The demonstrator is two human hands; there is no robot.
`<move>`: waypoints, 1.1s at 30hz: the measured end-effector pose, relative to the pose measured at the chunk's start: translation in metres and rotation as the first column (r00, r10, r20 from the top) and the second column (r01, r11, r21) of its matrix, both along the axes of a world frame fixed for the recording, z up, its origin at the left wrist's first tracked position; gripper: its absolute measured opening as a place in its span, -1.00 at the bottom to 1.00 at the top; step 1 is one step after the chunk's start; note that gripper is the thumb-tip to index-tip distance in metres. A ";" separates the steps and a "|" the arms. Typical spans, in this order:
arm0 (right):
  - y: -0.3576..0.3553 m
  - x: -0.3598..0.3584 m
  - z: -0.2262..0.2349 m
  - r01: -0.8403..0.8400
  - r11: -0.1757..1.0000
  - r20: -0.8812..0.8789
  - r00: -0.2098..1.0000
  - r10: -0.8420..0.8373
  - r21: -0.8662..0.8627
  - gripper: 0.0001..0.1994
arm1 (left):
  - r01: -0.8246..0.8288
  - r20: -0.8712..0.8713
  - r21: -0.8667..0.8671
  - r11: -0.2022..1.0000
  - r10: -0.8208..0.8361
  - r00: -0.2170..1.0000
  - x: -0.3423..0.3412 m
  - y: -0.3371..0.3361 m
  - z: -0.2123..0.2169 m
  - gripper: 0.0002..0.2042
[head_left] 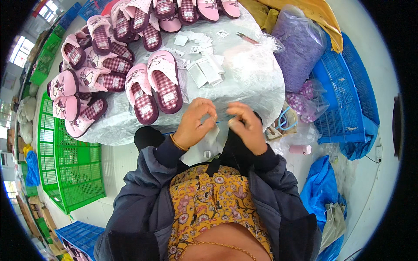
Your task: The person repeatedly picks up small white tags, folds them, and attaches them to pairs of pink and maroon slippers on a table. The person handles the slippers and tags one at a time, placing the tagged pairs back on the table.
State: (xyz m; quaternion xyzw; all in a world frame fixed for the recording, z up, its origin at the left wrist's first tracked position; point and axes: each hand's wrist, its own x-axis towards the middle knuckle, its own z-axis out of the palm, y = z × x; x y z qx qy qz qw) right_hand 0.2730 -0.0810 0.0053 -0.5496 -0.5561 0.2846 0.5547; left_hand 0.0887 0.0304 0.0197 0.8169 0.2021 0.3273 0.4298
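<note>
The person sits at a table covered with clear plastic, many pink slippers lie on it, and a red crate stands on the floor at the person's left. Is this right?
Not quite: the crate on the floor at the person's left is green, not red, as the head view shows. The rest holds: pink slippers lie on the table covered with clear plastic.

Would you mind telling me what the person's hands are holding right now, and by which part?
The left hand pinches a small white tag by its top edge between thumb and fingers. The right hand is closed beside it; what it grips cannot be told.
</note>
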 end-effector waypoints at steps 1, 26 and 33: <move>0.003 0.002 0.002 0.006 0.996 -0.189 0.982 -0.022 -0.087 -0.72 | -0.009 0.007 0.003 1.000 0.009 1.000 0.002 0.005 0.002 -0.95; 0.026 0.000 -0.017 -0.002 0.965 -0.474 0.871 -0.127 -0.263 -0.81 | 0.496 -0.892 0.451 0.742 0.370 0.258 0.057 0.233 0.033 -0.59; 0.021 -0.005 -0.018 -0.038 0.967 -0.534 0.839 -0.106 -0.252 -0.84 | 0.381 -0.735 0.513 0.770 0.163 0.659 0.042 0.266 0.033 -0.83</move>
